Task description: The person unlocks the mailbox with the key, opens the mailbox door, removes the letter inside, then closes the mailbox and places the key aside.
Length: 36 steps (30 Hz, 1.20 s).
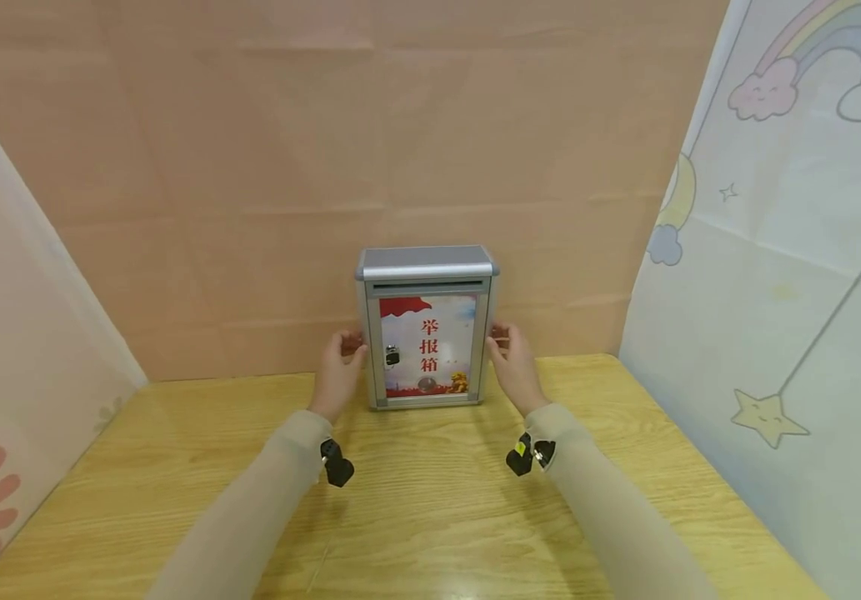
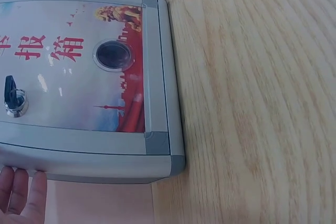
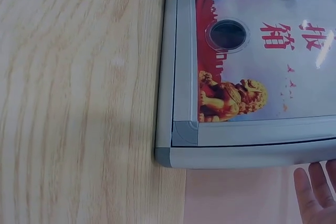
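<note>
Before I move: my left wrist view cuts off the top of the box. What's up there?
Observer: A narrow slot runs across the box, just under its lid.
Operator: My view clips the red lettering. How many characters in all?
Observer: Three, stacked in a column.
Operator: And the right sleeve, is it off the box?
Observer: Yes, in the head view it ends at the wrist, apart from the box.
</note>
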Each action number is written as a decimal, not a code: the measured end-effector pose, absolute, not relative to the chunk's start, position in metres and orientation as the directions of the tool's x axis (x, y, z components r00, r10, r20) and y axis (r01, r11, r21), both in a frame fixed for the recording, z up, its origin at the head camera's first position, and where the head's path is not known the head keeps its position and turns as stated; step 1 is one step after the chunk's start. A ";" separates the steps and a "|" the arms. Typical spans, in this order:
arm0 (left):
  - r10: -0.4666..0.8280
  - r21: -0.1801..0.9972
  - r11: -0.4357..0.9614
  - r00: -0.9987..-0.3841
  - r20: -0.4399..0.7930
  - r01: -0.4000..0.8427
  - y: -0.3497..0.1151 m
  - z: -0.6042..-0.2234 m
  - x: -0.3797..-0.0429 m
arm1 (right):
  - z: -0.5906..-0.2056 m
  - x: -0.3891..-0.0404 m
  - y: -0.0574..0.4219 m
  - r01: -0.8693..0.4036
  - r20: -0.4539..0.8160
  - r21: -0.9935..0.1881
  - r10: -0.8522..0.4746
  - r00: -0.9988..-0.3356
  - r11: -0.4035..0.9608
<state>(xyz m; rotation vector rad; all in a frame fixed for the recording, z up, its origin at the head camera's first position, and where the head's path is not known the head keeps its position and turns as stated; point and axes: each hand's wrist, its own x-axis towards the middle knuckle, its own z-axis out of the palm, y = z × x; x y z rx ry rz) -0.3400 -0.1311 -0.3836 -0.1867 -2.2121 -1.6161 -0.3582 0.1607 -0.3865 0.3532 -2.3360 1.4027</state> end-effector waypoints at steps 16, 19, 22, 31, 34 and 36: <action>-0.117 0.900 0.304 -0.926 0.360 0.311 -0.136 -0.386 -0.345 | -0.384 -0.362 0.163 -0.405 0.444 -0.777 -0.037 -0.895 0.483; -0.109 0.902 0.301 -0.928 0.356 0.311 -0.137 -0.387 -0.348 | -0.383 -0.362 0.164 -0.406 0.445 -0.774 -0.039 -0.895 0.485; -0.095 0.900 0.298 -0.928 0.359 0.318 -0.139 -0.389 -0.350 | -0.382 -0.361 0.165 -0.404 0.440 -0.771 -0.047 -0.897 0.492; -0.081 0.899 0.292 -0.929 0.362 0.326 -0.139 -0.386 -0.349 | -0.373 -0.344 0.146 -0.451 0.554 -0.696 0.018 -0.832 0.559; -0.080 0.901 0.288 -0.929 0.361 0.325 -0.139 -0.386 -0.348 | -0.364 -0.331 0.124 -0.562 0.733 -0.436 -0.085 -0.675 0.703; -0.080 0.902 0.284 -0.930 0.360 0.325 -0.139 -0.387 -0.347 | -0.359 -0.323 0.107 -0.608 0.801 -0.215 -0.219 -0.557 0.764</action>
